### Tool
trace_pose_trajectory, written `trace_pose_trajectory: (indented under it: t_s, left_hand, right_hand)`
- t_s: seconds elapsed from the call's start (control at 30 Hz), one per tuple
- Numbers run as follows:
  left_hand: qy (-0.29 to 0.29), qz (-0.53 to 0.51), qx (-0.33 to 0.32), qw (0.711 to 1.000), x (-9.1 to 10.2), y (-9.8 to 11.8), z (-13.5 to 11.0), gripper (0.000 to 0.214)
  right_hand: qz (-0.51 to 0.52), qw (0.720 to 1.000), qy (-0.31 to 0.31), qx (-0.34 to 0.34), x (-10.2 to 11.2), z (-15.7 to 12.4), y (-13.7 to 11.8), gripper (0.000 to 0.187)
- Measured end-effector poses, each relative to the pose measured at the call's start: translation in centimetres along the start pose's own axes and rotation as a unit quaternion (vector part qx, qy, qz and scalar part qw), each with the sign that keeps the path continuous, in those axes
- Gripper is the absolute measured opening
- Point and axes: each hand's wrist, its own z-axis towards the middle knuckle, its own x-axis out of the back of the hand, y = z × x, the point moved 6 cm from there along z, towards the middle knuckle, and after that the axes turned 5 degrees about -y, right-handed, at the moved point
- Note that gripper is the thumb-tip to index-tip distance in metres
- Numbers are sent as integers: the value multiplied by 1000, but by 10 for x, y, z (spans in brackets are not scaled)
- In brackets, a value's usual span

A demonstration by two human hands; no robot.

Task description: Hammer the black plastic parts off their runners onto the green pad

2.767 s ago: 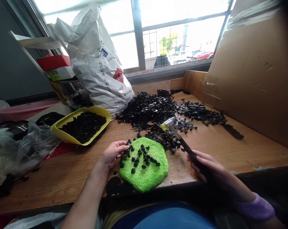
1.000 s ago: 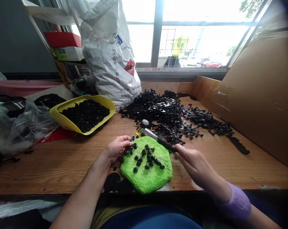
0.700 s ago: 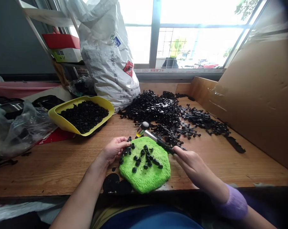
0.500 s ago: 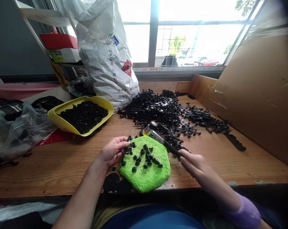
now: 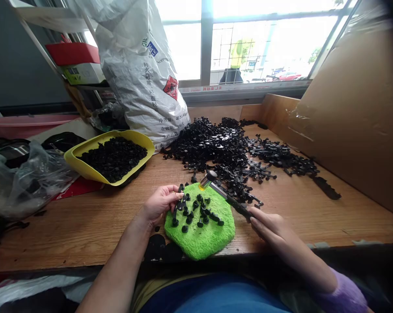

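My left hand [image 5: 160, 205] pinches a black plastic sprue with round-headed clips [image 5: 175, 213] at the left edge of a fuzzy green pad [image 5: 199, 248]. My right hand [image 5: 268, 225] is closed round the black handle of a small mallet [image 5: 219, 191]. The mallet's metal head, with one yellow face and one black face, hangs over the pad's far edge, yellow face down. Several loose black clips [image 5: 203, 213] lie scattered over the middle of the pad.
Behind the pad lies a large heap of black plastic parts [image 5: 212, 145]. A yellow tray [image 5: 74, 163] of black clips stands left, before a white sack [image 5: 134, 82]. Cardboard [image 5: 355, 126] walls the right side. A clear plastic bag [image 5: 43, 169] lies far left.
My left hand and the sprue have shifted slightly right, further over the pad. The mallet head has also moved a little right and down. The camera view has tilted slightly.
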Motion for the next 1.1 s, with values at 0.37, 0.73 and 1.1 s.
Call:
trace_pose_trajectory:
  t_s: [0.37, 0.73, 1.1]
  left_hand:
    - [-6, 12, -38, 999, 3, -8, 4, 25]
    - [10, 7, -61, 998, 2, -8, 2, 25]
    - [96, -55, -79, 991, 31, 14, -55, 25]
  right_hand:
    - [-39, 996, 10, 80, 6, -4, -41, 17]
    - [-142, 987, -41, 69, -1, -5, -54, 18]
    - [67, 997, 2, 24, 13, -15, -18, 25]
